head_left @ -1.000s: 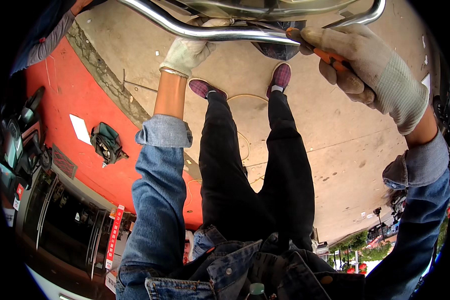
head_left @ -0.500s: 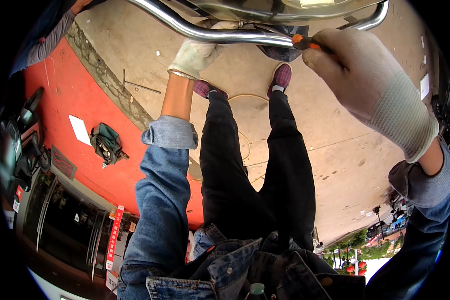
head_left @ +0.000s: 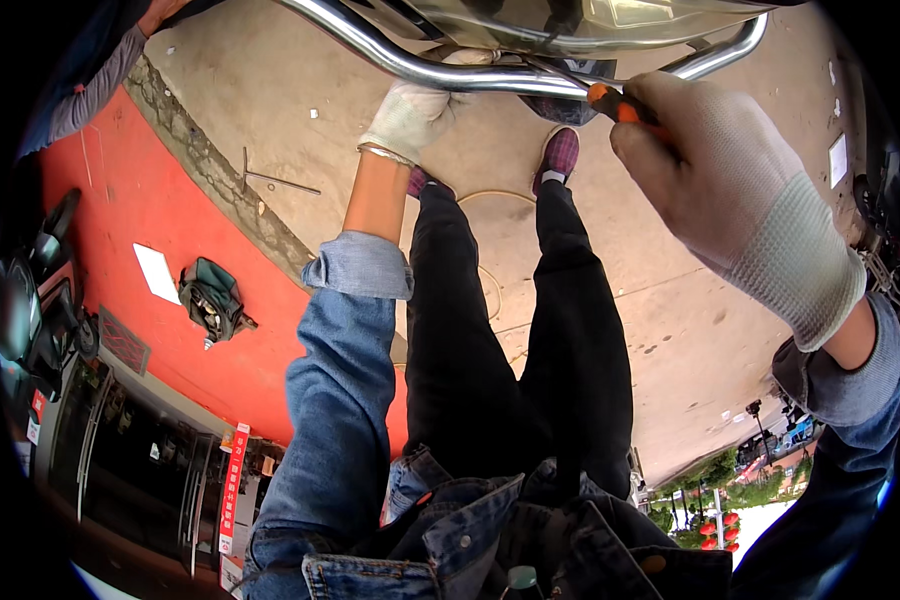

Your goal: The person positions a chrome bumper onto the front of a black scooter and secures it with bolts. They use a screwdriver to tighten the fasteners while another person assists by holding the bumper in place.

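My right hand, in a whitish knitted glove, is closed around the orange-and-black handle of a screwdriver. Its thin shaft points left and away, crossing by the chrome tube. My left hand, gloved too, reaches under that tube. Its curled fingertips show on the far side, against the underside of a shiny vehicle body panel. What these fingers grip is hidden by the tube. A dark plastic part sits below the tube, between the hands.
My shoes stand on concrete, with a thin hose near them. A T-shaped metal tool lies to the left. On the red floor are a dark green bag and a white sheet. Another person's sleeve shows upper left.
My left forearm has shifted slightly right. The screwdriver's shaft now shows past the tube, and my right hand sits slightly lower. The tube and panel appear shifted a little in view.
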Demonstrator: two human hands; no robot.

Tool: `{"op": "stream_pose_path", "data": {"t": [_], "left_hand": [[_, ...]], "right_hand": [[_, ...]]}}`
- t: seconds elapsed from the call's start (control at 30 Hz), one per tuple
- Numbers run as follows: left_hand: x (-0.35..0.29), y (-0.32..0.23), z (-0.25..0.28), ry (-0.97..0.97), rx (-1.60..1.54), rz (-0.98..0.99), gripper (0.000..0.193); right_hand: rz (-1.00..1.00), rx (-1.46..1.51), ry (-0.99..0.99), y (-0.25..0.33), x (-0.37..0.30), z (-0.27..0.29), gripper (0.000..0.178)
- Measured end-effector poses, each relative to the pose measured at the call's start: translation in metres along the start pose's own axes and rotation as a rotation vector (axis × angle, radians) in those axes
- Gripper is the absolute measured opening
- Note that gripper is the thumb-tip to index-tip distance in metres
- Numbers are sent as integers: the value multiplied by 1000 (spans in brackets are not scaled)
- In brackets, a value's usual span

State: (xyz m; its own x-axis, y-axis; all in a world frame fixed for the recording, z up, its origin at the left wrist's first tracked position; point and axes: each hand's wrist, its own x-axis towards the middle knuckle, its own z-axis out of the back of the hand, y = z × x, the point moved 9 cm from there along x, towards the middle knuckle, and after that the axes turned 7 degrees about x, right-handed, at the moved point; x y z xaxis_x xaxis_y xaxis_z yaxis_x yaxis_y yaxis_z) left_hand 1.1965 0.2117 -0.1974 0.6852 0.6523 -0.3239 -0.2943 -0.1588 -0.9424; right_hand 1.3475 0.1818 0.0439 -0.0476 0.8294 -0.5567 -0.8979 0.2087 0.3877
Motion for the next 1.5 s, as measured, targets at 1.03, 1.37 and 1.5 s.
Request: {"op": "stream_pose_path", "data": {"t": [1.03, 1.37, 1.5], "left_hand": [[-2, -16, -33, 118, -1103, 530, 22], [4, -33, -8, 127, 108, -150, 27], [0, -31, -6, 143, 31, -94, 30]], "right_hand": [[-140, 106, -157, -73, -9, 3, 30], [153, 123, -222, -81, 5, -3, 27], [198, 89, -247, -88, 0, -6, 26]]}}
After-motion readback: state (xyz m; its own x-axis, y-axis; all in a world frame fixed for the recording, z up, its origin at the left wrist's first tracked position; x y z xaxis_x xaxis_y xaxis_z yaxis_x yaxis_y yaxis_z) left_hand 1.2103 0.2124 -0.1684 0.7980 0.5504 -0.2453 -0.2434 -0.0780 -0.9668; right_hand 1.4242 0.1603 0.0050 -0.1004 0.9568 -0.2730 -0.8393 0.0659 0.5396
